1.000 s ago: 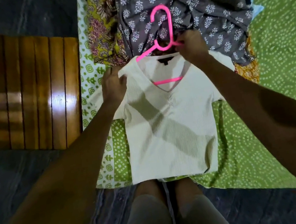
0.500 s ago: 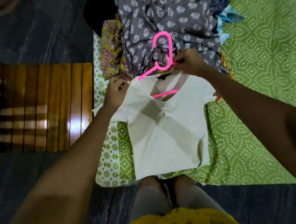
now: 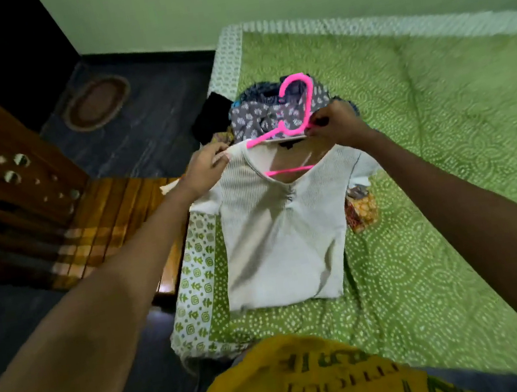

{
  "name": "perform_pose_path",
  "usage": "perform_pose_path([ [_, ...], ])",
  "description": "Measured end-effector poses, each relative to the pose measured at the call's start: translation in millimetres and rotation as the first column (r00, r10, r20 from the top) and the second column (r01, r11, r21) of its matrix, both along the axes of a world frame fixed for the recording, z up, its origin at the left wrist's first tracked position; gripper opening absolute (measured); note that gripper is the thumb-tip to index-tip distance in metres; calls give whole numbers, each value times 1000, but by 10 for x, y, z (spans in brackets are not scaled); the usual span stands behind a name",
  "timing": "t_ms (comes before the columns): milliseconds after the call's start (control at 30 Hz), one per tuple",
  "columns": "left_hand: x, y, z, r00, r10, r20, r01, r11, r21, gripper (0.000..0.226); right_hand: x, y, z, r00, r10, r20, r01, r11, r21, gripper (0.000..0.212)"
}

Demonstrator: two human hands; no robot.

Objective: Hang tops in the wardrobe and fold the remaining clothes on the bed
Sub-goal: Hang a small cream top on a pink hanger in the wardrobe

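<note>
white top (image 3: 280,226) hangs over bed (image 3: 432,168), near side of clothes pile (image 3: 268,116), likely raised so its shoulders settle on pink hanger (image 3: 299,111) | left hand (image 3: 209,169): arm outstretched, fingers pinched shut on top's shoulder | right hand (image 3: 335,126): arm outstretched, fingers clamped on hanger at the neckline

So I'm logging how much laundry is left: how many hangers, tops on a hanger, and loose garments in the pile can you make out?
Pink hanger: 1
White ribbed top on that hanger, held by the left hand and right hand: 1
Loose garments in the pile: at least 4 distinct fabrics; overlap hides the exact count
Total: at least 6
</note>
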State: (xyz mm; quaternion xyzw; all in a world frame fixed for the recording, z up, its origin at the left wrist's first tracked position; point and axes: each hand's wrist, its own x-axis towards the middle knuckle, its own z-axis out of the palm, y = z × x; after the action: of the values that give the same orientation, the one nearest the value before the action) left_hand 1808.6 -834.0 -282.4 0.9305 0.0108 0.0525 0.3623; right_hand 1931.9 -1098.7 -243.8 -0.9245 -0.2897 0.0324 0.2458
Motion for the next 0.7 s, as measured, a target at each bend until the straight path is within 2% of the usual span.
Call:
perform_pose_path([
  [200,19,-17,679,992,-84,91,76,993,91,19,-56,6,669,994,7,109,-9,1000,17,20],
  [333,111,10,950,968,-16,251,2,999,54,16,-145,27,894,953,-131,272,70,973,221,19],
  [467,172,7,848,979,8,205,-22,997,69,18,-204,53,863,979,-151,138,125,975,182,17],
  [567,226,-25,918,957,40,288,-61,996,62,17,-197,13,980,973,-198,120,167,959,231,17],
  [700,357,-56,1124,927,22,374,-58,995,85,20,-158,-20,1151,964,-217,155,184,962,200,17],
])
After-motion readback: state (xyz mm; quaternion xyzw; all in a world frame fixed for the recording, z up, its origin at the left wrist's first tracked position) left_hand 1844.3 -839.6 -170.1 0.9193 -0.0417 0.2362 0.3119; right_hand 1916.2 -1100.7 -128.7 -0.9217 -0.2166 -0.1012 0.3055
